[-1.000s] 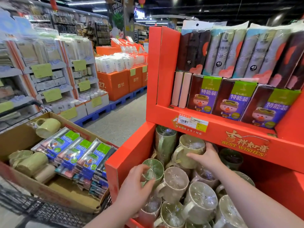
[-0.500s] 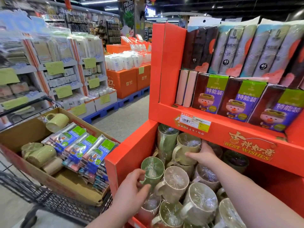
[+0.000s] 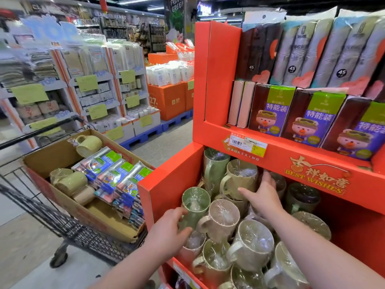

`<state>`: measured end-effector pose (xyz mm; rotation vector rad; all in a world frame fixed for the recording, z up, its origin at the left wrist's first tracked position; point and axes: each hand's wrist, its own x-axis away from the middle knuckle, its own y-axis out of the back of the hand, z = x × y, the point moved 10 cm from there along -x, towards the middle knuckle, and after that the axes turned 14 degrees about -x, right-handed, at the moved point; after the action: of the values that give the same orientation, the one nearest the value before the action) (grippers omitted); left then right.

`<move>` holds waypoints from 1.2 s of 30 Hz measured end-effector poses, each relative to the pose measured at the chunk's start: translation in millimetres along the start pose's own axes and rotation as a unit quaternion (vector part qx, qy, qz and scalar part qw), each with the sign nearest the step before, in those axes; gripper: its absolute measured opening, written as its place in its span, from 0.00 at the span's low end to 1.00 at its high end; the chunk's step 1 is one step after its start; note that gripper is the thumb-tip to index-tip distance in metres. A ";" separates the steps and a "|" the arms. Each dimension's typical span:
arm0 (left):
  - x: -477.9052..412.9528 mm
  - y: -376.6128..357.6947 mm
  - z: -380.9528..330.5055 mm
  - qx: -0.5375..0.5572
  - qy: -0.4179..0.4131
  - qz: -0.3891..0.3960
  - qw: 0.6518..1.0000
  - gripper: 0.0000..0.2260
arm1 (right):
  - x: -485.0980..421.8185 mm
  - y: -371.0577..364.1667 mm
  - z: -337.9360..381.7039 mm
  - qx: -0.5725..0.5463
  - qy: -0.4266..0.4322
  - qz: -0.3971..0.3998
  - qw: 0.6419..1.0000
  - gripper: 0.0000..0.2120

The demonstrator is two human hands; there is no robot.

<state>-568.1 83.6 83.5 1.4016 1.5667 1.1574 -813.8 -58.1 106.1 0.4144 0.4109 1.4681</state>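
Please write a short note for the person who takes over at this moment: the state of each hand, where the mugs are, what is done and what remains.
Left hand: grips the green mug at the front left of the red display bin.
Right hand: open, fingers spread against the beige mug further back in the bin.
Done: many wrapped mugs are piled in the bin.
Left: several mugs lie in the cardboard box on the cart, beside the packets. They probably go into the bin next, once the two mugs in hand are settled.
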 end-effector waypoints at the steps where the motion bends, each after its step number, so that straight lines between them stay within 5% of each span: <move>1: 1.6 -2.4 -0.4 -0.026 -0.005 0.005 1.000 0.21 | 6.9 0.8 4.7 0.029 0.026 -0.007 0.999 0.47; 6: 11.1 -18.1 2.3 -0.149 -0.032 0.026 0.988 0.20 | 52.1 -16.2 29.5 0.242 0.153 0.012 0.958 0.39; 11: 18.4 -28.3 18.7 -0.256 -0.065 0.028 0.964 0.18 | 69.7 -20.8 25.2 0.290 0.093 0.021 0.952 0.45; 16: 23.7 -32.8 40.6 -0.313 -0.114 0.045 0.942 0.18 | 95.6 -39.0 42.1 0.385 0.140 0.048 0.911 0.29; 19: 29.6 -28.4 59.9 -0.319 -0.137 0.048 0.937 0.18 | 125.2 -75.1 51.9 0.432 0.168 0.108 0.879 0.28; 29: 54.5 -15.3 164.9 -0.312 -0.140 0.079 0.936 0.20 | 205.6 -200.3 81.6 0.408 0.260 0.121 0.867 0.17; 36: 76.5 8.3 254.3 -0.309 -0.112 0.102 0.939 0.18 | 233.3 -292.7 106.4 0.392 0.199 0.195 0.877 0.18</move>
<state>-339.7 198.0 10.3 1.2211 0.8030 1.3987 -494.0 155.4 46.5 0.8793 1.3409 1.7397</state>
